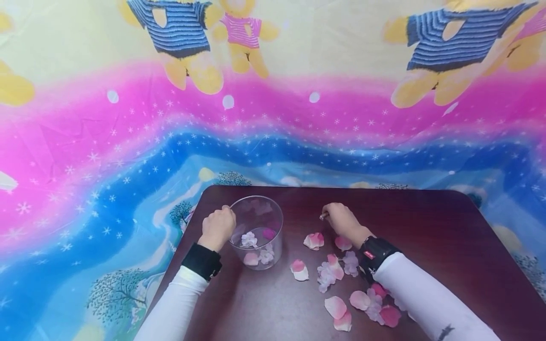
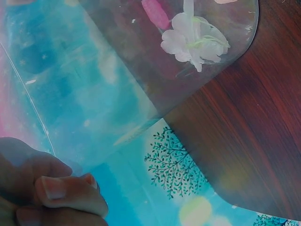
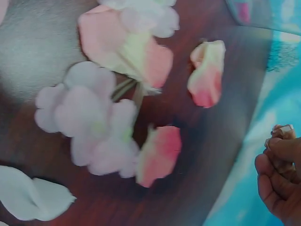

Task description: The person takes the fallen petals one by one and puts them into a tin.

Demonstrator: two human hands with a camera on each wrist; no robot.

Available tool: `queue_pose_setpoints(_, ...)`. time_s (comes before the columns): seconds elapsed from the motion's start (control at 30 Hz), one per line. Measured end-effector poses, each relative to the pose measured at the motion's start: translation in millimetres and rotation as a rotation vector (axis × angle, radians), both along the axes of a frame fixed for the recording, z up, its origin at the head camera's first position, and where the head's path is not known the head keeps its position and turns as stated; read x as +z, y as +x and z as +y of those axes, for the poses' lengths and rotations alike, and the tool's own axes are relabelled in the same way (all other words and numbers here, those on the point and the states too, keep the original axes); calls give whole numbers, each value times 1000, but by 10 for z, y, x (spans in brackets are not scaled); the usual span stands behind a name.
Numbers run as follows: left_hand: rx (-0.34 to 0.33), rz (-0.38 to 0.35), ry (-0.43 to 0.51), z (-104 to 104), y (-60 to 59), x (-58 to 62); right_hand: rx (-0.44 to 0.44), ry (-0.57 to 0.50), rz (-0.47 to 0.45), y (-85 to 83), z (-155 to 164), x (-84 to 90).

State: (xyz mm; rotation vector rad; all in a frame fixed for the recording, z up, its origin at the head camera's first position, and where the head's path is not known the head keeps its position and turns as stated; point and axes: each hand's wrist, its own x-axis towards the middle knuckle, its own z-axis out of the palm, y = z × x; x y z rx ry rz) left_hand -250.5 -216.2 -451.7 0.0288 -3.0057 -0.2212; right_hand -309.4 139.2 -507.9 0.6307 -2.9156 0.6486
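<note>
Just left hand (image 1: 217, 228) fingers on glass (image 1: 257, 232), petals (image 1: 337, 270) beside right hand (image 1: 341, 221)

My head camera looks forward and down over the whole table (image 1: 426, 218). The left wrist view sits tight against the clear cup (image 2: 141, 70), sharing its white flower (image 2: 195, 40) with the head view. The right wrist view hovers close over the scattered petals (image 3: 160, 153), which also show from above.
</note>
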Motion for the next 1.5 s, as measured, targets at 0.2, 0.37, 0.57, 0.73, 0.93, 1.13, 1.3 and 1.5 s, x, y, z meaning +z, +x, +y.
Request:
queue_pose_setpoints(0.2,-2,-5,-4,1,3,-5,4,-41,63,21,-50,217)
queue_pose_setpoints(0.37,-4,-8,-3,-1,-3,-15,21,-70,125,49,-123,405)
queue_pose_setpoints(0.57,-11,4,-7,-1,-7,-16,42,-101,172,140,-270,605)
queue_pose_setpoints(0.73,-12,19,-4,2,-10,-18,76,-136,235,234,-406,790)
queue_pose_setpoints(0.93,-6,21,2,2,-18,-15,122,-193,300,372,-574,1031)
queue_pose_setpoints(1.13,-3,6,2,2,-26,-16,172,-218,347,546,-761,1218)
queue_pose_setpoints(1.3,-3,-7,4,5,-15,0,199,-235,380,646,-911,1281)
queue_pose_setpoints(1.5,-1,-21,8,10,-1,27,230,-252,385,676,-1059,1219)
